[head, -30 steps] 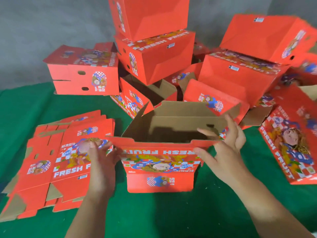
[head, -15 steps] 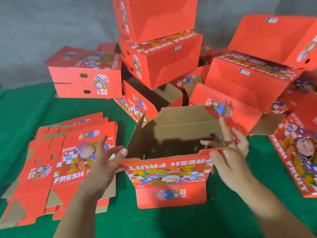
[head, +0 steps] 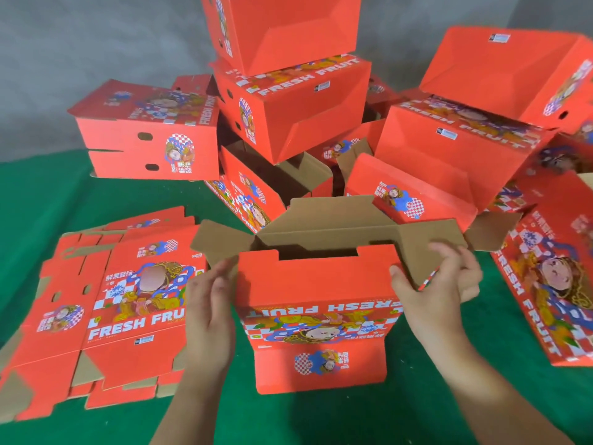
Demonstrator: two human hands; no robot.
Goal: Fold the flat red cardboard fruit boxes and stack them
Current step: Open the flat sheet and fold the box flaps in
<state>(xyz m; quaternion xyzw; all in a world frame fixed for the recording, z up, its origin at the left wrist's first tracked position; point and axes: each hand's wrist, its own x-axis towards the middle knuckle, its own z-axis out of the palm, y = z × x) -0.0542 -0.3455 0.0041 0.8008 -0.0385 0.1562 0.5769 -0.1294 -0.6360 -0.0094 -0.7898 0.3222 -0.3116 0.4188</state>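
Reaching in from the bottom of the frame, a person's two bare forearms flank a half-formed red fruit box (head: 316, 295) at centre on a green cloth (head: 321, 422). The left hand (head: 210, 311) stands edge-on against the box's left side, fingers straight and close together, their tips at the top corner of the near red panel beside a brown side flap (head: 221, 242) that splays outward. The right hand (head: 439, 293) curls round the right-hand side flap (head: 417, 252), thumb on the near red panel's edge and fingers wrapped over the brown cardboard from behind, gripping it. The box sits between the two hands, its brown inside open to the top and its near panel upright with a notch cut in the upper edge. Printed upside down on the front flap below are the words "FRESH FRUIT" above a cartoon figure and a blue-and-white checked emblem. At lower left lies a pile of flat boxes (head: 96, 316), the top one reading "FRESH FRUIT" right way up with small characters too fine to read. Across the upper frame, folded boxes (head: 288, 107) are heaped against a grey wall (head: 80, 43), several showing the same lettering, and another lies at the right edge (head: 552, 284).
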